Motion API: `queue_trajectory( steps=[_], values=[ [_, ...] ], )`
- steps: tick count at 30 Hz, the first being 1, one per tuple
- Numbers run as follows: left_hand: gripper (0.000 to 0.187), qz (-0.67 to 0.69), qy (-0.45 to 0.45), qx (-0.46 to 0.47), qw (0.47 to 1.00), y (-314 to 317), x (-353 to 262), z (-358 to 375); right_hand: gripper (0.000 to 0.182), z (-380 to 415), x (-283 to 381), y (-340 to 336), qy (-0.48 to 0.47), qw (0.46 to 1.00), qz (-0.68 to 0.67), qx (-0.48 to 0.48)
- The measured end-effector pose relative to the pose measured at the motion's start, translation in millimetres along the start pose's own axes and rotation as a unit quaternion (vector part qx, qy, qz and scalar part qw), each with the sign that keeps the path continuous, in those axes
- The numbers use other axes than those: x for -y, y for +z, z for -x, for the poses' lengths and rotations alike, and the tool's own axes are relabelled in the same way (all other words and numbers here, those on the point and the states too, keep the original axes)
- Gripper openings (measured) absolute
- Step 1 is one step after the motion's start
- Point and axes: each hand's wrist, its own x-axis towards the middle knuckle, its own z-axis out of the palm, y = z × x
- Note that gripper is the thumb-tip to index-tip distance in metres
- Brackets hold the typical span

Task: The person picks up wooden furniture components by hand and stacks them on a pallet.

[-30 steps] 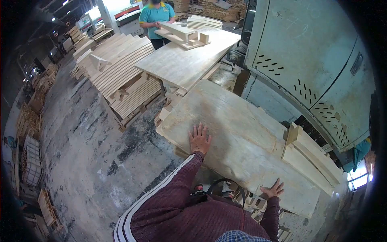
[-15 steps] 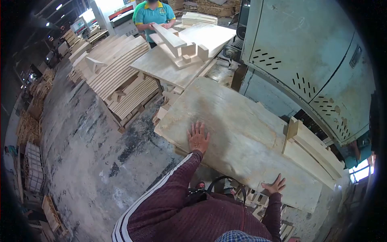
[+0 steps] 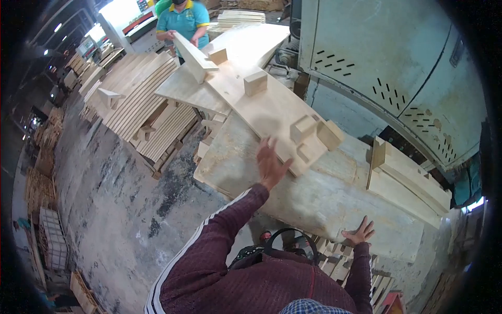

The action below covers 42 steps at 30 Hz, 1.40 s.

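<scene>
A long pale wooden board [image 3: 277, 123] lies at a slant across the worktable [image 3: 308, 196], its near end close to me. Several small wood blocks [image 3: 256, 83] rest on top of it. My left hand [image 3: 271, 166] is at the board's near left edge, with fingers apart and fingertips overlapping the edge in this view. Over the front edge of the worktable, my right hand [image 3: 359, 233] is spread open and holds nothing.
Across the table a person in a blue shirt [image 3: 183, 21] has hands at a wooden piece [image 3: 193, 57] standing on the board's far end. Stacked panels [image 3: 136, 104] stand left, joined boards [image 3: 408, 175] lie right. A metal cabinet [image 3: 376, 57] rises behind.
The board with its blocks has slid from the far table toward me, over the worktable. My left hand has moved from the tabletop to the board's edge. My right hand stays near the front edge.
</scene>
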Motion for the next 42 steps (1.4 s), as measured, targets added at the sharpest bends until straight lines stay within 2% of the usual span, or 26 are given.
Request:
queue_trajectory(
  steps=[2, 4, 5, 6, 8, 10, 12, 14, 16, 18, 19, 20, 21, 22, 24, 28, 30, 31, 33, 34, 36, 37, 38, 39, 40, 42],
  values=[
    [0.088, 0.045, 0.056, 0.045, 0.996, 20, -36, -42, 0.151, -2, 1, 0, 0.001, 1.0, -0.003, 0.003],
    [0.086, 0.026, 0.095, 0.101, 0.99, 39, -68, -61, 0.15, -13, -10, 13, 0.013, 1.0, -0.004, 0.008],
    [0.086, 0.037, 0.099, 0.118, 0.987, 48, -76, -63, 0.148, -36, -28, 37, -0.042, 0.998, -0.004, -0.046],
    [0.082, 0.053, 0.083, 0.177, 0.979, 60, -87, -62, 0.147, -44, -47, 50, -0.092, 0.991, -0.003, -0.101],
    [0.078, 0.084, 0.08, 0.262, 0.958, 89, -106, -53, 0.145, 8, 11, -8, 0.026, 0.999, -0.01, 0.033],
    [0.071, 0.09, 0.043, 0.304, 0.947, 114, -107, -41, 0.145, 8, 12, -9, 0.031, 0.999, -0.003, 0.029],
    [0.07, 0.057, 0.034, 0.318, 0.946, 133, -103, -25, 0.144, 11, 9, -10, 0.009, 1.0, -0.019, 0.023],
    [0.054, 0.131, 0.018, 0.307, 0.942, 122, -108, -15, 0.143, 10, 9, -8, 0.011, 1.0, -0.016, 0.023],
    [0.051, -0.018, 0.137, 0.15, 0.979, 149, -77, 18, 0.141, 13, 9, -6, -0.002, 1.0, -0.021, 0.009],
    [0.052, 0.054, 0.021, 0.324, 0.944, 91, -113, 9, 0.134, 20, 4, -3, -0.041, 0.998, -0.032, -0.026],
    [0.053, 0.09, 0.045, 0.309, 0.946, 94, -96, 23, 0.125, 28, 1, -6, -0.083, 0.992, -0.078, -0.06],
    [0.054, 0.021, 0.062, 0.329, 0.942, 82, -96, 33, 0.117, 37, -4, -6, -0.122, 0.98, -0.121, -0.096],
    [0.053, 0.013, 0.07, 0.331, 0.941, 63, -107, 46, 0.104, 44, -14, 2, -0.166, 0.935, -0.253, -0.182],
    [0.052, 0.003, 0.077, 0.331, 0.94, 43, -119, 58, 0.09, 52, -23, 9, -0.209, 0.863, -0.372, -0.27],
    [0.054, 0.009, 0.065, 0.359, 0.931, 24, -136, 93, 0.068, 86, -43, 25, -0.178, 0.815, -0.403, -0.375],
    [0.051, 0.069, 0.067, 0.399, 0.912, 8, -212, 159, 0.055, 171, -127, 80, -0.078, 0.84, -0.368, -0.392],
    [0.05, 0.051, 0.132, 0.417, 0.898, 23, -234, 188, 0.06, 210, -174, 131, -0.032, 0.884, -0.355, -0.304],
    [0.049, 0.023, 0.171, 0.397, 0.902, 31, -249, 201, 0.06, 230, -203, 158, 0.002, 0.878, -0.36, -0.316],
    [0.052, 0.008, 0.209, 0.408, 0.889, 52, -284, 226, 0.069, 270, -269, 210, 0.116, 0.903, -0.341, -0.235],
    [0.055, -0.019, 0.222, 0.401, 0.889, 63, -300, 237, 0.069, 288, -303, 231, 0.139, 0.895, -0.348, -0.241],
    [0.059, -0.06, 0.198, 0.415, 0.886, 85, -335, 250, 0.077, 327, -370, 273, 0.309, 0.873, -0.328, -0.185],
    [0.06, -0.062, 0.233, 0.375, 0.895, 111, -337, 260, 0.077, 340, -412, 306, 0.33, 0.863, -0.336, -0.184],
    [0.062, -0.062, 0.266, 0.329, 0.904, 125, -342, 270, 0.08, 354, -454, 336, 0.394, 0.831, -0.338, -0.199],
    [0.064, -0.056, 0.244, 0.381, 0.89, 121, -370, 281, 0.084, 367, -494, 363, 0.453, 0.798, -0.336, -0.213],
    [0.067, -0.057, 0.222, 0.431, 0.873, 115, -399, 290, 0.084, 381, -532, 387, 0.465, 0.788, -0.343, -0.211],
    [0.067, 0.057, 0.124, 0.501, 0.855, 164, -382, 257, 0.087, 405, -601, 435, 0.574, 0.732, -0.296, -0.216]
  ],
)
